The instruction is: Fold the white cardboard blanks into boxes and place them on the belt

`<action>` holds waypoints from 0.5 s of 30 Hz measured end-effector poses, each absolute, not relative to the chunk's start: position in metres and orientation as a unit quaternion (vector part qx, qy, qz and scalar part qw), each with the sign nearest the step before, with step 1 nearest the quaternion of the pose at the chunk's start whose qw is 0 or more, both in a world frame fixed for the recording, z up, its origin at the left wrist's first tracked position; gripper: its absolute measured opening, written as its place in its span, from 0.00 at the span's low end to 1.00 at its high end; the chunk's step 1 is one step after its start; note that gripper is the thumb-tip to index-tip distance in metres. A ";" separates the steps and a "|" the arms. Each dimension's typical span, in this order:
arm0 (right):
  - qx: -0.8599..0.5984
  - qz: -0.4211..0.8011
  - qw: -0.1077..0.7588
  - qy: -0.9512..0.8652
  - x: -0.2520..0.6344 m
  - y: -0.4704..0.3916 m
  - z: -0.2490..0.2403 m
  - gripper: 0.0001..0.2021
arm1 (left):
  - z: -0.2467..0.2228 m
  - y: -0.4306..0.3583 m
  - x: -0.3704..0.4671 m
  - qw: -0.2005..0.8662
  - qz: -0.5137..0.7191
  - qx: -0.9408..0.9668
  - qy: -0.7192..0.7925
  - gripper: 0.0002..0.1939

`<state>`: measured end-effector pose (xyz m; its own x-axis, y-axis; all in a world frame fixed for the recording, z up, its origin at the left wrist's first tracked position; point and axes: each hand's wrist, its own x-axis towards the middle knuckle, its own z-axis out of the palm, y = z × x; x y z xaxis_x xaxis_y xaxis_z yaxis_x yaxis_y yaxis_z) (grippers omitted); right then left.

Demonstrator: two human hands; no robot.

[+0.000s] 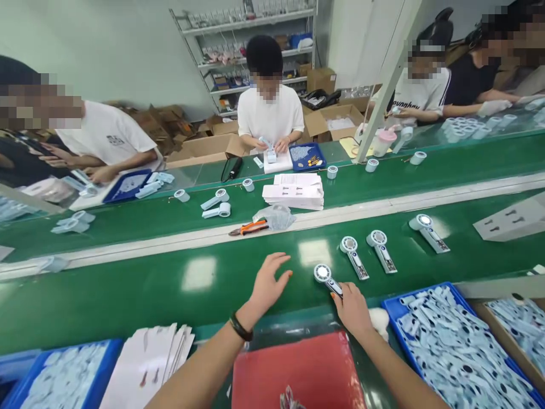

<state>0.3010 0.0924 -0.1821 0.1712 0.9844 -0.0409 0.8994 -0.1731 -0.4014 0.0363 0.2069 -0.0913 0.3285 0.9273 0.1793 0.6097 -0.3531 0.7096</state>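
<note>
Fan (327,279) slanted, head (322,272) forward-left, handle (335,288) in right hand (354,309).

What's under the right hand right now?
The handle of a fan runs under the right hand; the fan's round head sticks out. The hand covers the handle's near end, and I can't tell whether it touches the green belt.

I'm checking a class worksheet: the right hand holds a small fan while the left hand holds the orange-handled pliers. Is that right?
No: the head view shows the left hand empty; the pliers lie beyond it. The right hand does hold a small fan.
</note>
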 end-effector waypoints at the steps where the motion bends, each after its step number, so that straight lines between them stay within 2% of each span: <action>1: -0.764 0.135 0.146 -0.614 0.303 0.098 -0.187 0.15 | -0.087 0.230 0.024 0.269 0.337 0.741 0.514 0.16; 4: -0.775 0.104 0.174 -0.598 0.302 0.103 -0.195 0.19 | -0.075 0.301 -0.017 0.260 0.413 0.659 0.572 0.17; 8: -0.721 0.146 0.251 -0.629 0.307 0.150 -0.178 0.26 | -0.072 0.393 -0.053 0.317 0.363 0.571 0.665 0.28; 12: -0.716 0.215 0.335 -0.574 0.331 0.293 -0.158 0.29 | -0.092 0.467 -0.049 0.414 0.326 0.501 0.687 0.41; 15: -0.740 0.210 0.349 -0.536 0.349 0.405 -0.159 0.32 | -0.116 0.507 -0.033 0.462 0.331 0.455 0.685 0.47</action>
